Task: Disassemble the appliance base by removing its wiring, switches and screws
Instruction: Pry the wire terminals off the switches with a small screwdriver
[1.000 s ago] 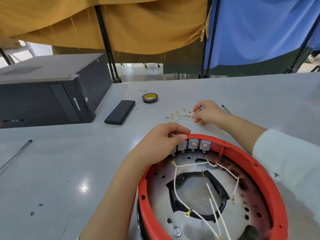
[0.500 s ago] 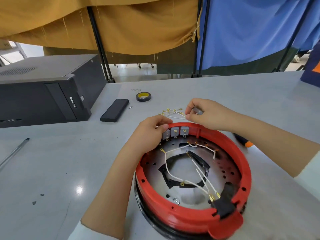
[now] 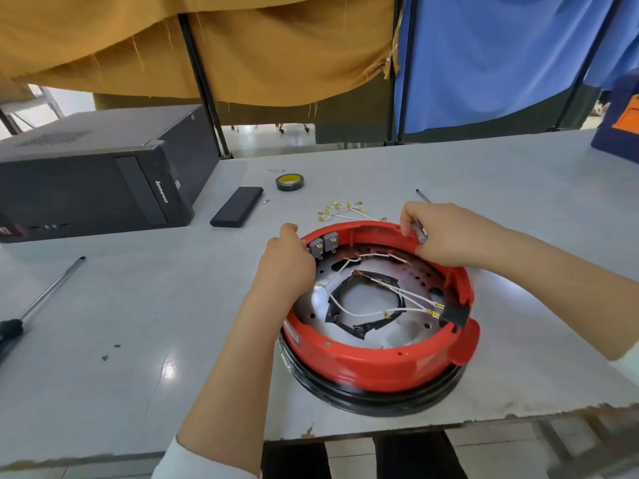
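Appliance base (image 3: 377,357), red-rimmed, is set on the worktop (image 3: 138,323) near its front edge. Left hand (image 3: 287,261) is curled at the grey switches (image 3: 321,245); right hand (image 3: 446,233) grips a slim metal tool (image 3: 419,231) at the far rim. Step judged: switch removal. Next: tool brought to switch fastenings; remaining white wires (image 3: 363,312) unplugged.

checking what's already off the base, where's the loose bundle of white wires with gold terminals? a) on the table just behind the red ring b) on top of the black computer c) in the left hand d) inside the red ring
a: the loose wire bundle lies on the table just beyond the far rim of the red ring, apart from both hands.
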Tool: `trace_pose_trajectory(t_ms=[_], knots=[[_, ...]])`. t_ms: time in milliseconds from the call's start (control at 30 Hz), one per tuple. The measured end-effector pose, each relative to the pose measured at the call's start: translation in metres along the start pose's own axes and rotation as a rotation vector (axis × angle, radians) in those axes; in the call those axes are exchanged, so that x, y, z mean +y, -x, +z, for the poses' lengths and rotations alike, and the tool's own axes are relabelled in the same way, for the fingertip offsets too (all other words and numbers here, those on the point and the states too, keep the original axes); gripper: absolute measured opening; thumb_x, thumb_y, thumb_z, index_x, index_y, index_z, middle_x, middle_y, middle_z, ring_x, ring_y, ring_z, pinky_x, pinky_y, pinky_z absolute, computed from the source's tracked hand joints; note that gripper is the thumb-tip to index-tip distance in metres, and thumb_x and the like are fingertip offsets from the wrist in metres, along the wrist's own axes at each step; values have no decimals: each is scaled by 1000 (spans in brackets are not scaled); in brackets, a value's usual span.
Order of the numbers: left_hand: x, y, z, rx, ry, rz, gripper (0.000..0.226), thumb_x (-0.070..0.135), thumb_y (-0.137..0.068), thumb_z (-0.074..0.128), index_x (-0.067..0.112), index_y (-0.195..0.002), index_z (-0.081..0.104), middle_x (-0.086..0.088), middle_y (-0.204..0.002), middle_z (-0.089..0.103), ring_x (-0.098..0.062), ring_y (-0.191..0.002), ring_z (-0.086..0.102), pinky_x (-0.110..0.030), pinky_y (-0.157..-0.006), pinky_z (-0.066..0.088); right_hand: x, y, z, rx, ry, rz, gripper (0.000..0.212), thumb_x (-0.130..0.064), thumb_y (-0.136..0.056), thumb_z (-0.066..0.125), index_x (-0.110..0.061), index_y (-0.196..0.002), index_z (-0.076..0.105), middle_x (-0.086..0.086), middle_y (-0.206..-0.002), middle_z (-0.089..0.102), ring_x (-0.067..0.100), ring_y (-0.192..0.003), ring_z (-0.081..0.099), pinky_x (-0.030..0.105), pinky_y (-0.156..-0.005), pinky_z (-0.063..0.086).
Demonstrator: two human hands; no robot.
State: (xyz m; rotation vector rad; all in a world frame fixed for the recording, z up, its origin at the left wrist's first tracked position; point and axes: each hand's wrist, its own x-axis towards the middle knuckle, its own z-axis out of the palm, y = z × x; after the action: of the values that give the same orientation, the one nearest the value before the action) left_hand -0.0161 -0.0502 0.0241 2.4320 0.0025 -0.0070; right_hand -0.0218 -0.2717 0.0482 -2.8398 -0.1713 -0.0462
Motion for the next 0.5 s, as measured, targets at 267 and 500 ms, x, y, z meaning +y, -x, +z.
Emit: trace_pose_trajectory(t_ms=[267,500], knots=[[15,-7,-17,-140,-265,205,59,42,-94,46,25,-146,23,-7,-150,27,-29,-133,35,-40,-108,30,0,-9,-4,-65,-65,-140,35,-3,-84,56,-34,-77,43,-12,-82,51,7,-71,47,23,-61,38],[27,-27,8,-274,-243,329,44,29,-101,35,16,-143,36,-7,-148,38,-21,-136,33,-25,-104,24,-21,-26,13,49,-336,-215,32,-16,-76,74,-33,-82,47,-4,-106,65,18,-95,60,34,-83,47]])
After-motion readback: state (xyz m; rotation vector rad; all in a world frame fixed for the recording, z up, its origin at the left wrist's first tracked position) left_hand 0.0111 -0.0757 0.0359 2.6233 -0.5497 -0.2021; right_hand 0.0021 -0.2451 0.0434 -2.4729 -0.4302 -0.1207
